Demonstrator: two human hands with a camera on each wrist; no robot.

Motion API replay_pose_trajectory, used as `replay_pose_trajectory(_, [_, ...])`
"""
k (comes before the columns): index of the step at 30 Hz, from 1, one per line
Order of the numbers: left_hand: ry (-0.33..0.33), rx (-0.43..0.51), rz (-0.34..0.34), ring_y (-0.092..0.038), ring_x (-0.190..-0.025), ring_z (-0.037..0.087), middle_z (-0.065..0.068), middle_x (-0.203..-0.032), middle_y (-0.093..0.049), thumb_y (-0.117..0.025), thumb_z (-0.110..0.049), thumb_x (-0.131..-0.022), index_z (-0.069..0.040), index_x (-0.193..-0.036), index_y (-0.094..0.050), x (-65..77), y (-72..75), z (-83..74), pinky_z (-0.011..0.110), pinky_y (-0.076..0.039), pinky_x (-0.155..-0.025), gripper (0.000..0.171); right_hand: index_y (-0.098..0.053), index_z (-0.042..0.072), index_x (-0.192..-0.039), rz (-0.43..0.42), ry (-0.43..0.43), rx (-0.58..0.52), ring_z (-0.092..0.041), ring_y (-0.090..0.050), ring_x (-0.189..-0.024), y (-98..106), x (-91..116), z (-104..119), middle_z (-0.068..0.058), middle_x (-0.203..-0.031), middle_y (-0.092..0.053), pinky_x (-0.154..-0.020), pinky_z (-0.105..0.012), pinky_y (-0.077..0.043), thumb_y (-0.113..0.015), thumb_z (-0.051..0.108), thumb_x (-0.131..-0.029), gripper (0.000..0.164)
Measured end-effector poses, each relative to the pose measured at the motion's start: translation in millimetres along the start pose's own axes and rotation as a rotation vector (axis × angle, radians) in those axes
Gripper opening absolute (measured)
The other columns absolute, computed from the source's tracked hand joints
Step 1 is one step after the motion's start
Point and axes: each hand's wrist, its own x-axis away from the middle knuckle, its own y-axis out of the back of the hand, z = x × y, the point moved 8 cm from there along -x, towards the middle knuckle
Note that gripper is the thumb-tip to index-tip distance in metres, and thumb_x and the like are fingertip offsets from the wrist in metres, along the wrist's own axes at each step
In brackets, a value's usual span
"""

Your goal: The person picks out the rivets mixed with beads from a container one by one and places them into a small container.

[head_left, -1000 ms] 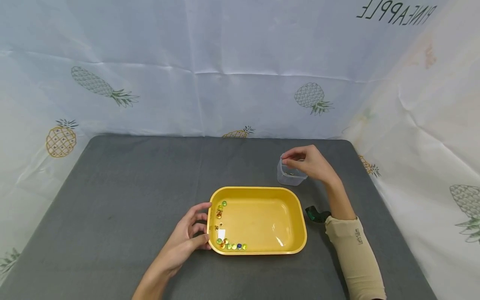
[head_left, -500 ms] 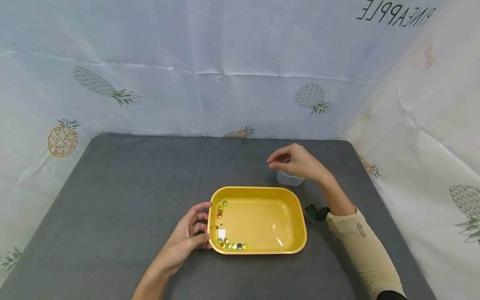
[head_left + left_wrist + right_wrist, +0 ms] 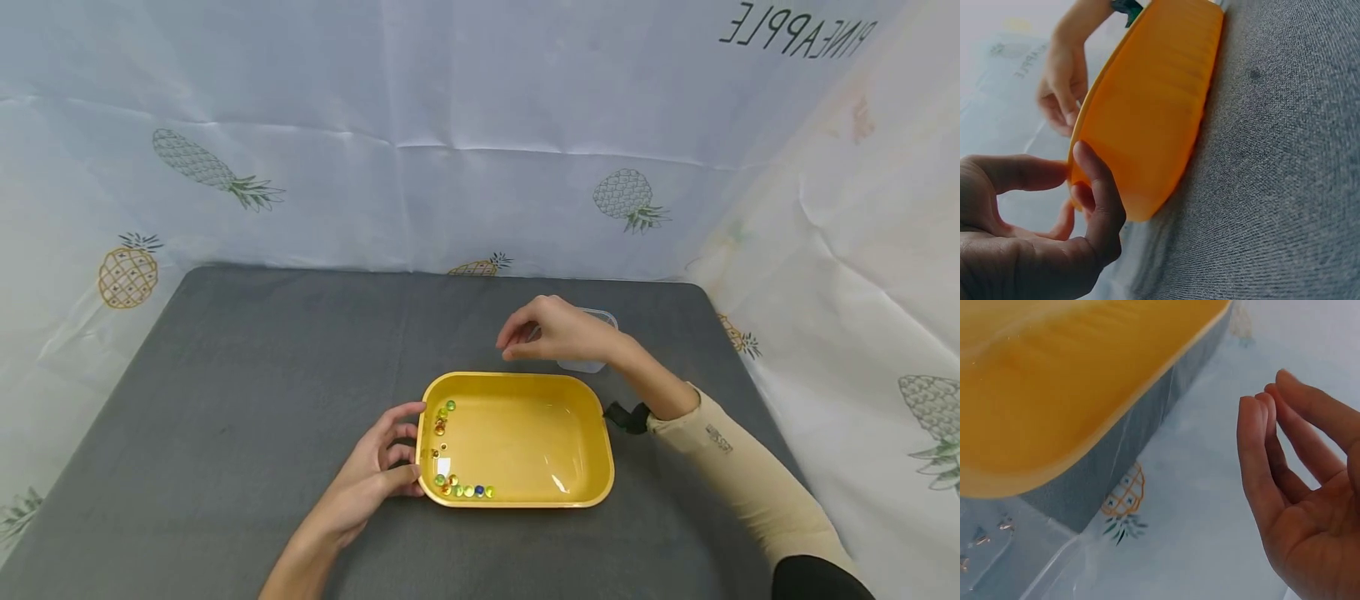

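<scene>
My left hand [image 3: 371, 475] grips the left wall of a shallow yellow tray [image 3: 528, 375], fingers and thumb at its rim, as the left wrist view [image 3: 1041, 231] also shows. Inside the tray, green, amber and one blue glass marbles [image 3: 468, 492] line the left and front sides, along with a few tiny beads [image 3: 443, 447]. Above the table behind the tray hovers my right hand [image 3: 558, 329], its fingers loosely bent. Nothing shows between its fingertips in the right wrist view [image 3: 1304, 469]. Partly behind that hand stands a clear plastic container [image 3: 581, 366].
Small shiny pieces [image 3: 982, 540] lie in the clear container. A dark strap [image 3: 628, 418] hangs at the right wrist, just by the tray's right edge. The grey tabletop [image 3: 285, 375] ends at a pineapple-print curtain [image 3: 495, 192] at the back and sides.
My right hand has come out from over the clear container and moved left and slightly toward the tray. The left hand and the tray have stayed in place.
</scene>
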Motion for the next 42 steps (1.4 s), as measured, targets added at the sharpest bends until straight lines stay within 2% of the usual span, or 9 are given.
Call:
replay_pose_trajectory(7, [-0.008,0.012,0.007,-0.065,-0.095,0.021,0.021,-0.139,-0.049,-0.064,0.008,-0.092,-0.014,-0.165,-0.034,-0.3,0.4,0.6,0.034,-0.065,-0.075,0.082,-0.083,0.009,-0.109,0.117,0.050,-0.015,-0.007,-0.073,-0.087,-18.0,-13.2,14.0,0.000,-0.101,-0.082,-0.086,-0.027,-0.064,-0.079,0.014,-0.099,0.012])
replay_pose_trajectory(15, [0.003,0.027,0.012,-0.065,-0.095,0.020,0.021,-0.141,-0.048,-0.064,0.007,-0.093,-0.015,-0.166,-0.033,-0.8,0.0,2.0,0.034,-0.065,-0.076,0.082,-0.081,0.002,-0.114,0.260,0.087,-0.045,-0.005,-0.072,-0.090,-44.1,-26.6,27.6,-0.003,-0.104,-0.082,-0.088,-0.022,-0.063,-0.080,0.011,-0.098,0.018])
replay_pose_trajectory(26, [0.012,0.029,0.002,-0.064,-0.096,0.020,0.020,-0.140,-0.047,-0.064,0.008,-0.093,-0.017,-0.164,-0.035,0.2,0.3,2.2,0.034,-0.065,-0.077,0.080,-0.081,0.002,-0.114,0.416,0.146,-0.124,-0.003,-0.071,-0.088,-74.1,-40.7,45.6,-0.004,-0.104,-0.082,-0.088,-0.023,-0.063,-0.081,0.012,-0.097,0.019])
replay_pose_trajectory(36, [0.009,0.015,0.013,-0.064,-0.097,0.021,0.024,-0.143,-0.046,-0.063,0.007,-0.094,-0.018,-0.163,-0.036,0.2,0.3,1.9,0.034,-0.064,-0.079,0.078,-0.078,-0.005,-0.118,0.535,0.098,-0.303,-0.002,-0.073,-0.091,-109.3,-50.7,41.9,-0.016,-0.109,-0.082,-0.091,-0.024,-0.063,-0.079,0.004,-0.097,0.023])
replay_pose_trajectory(42, [-0.003,0.009,0.024,-0.065,-0.097,0.020,0.024,-0.143,-0.045,-0.063,0.007,-0.095,-0.016,-0.164,-0.035,1.1,-0.1,2.2,0.033,-0.064,-0.080,0.078,-0.078,-0.006,-0.116,0.580,0.068,-0.337,-0.001,-0.072,-0.090,-126.7,-52.4,40.8,-0.017,-0.106,-0.081,-0.089,-0.021,-0.062,-0.078,-0.002,-0.095,0.022])
